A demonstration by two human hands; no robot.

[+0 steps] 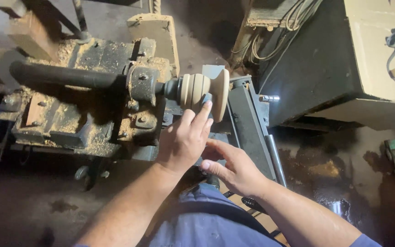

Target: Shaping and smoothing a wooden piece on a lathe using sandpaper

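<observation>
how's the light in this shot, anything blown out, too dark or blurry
Head view: the wooden workpiece and left hand are evenly lit and sharp; the cream cabinet at upper right is bright; the floor at lower left sinks into shadow; wet patches at lower right give small glints.

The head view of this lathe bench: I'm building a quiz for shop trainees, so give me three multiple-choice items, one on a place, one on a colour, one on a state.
1. Where is the left hand?
A. Fingertips against the turned wooden piece on the lathe
B. On the beige cabinet
C. On the floor

2. What colour is the turned wooden piece?
A. Bright red
B. Pale tan
C. Black

3. What covers the lathe body?
A. A cloth
B. Fresh paint
C. Sawdust

Answers: 1 A, the fingers press a small dark pad to the workpiece; 2 B, it shows light bare wood; 3 C, tan dust lies over the metal. The right hand rests lower, by the dark metal rest.
</observation>
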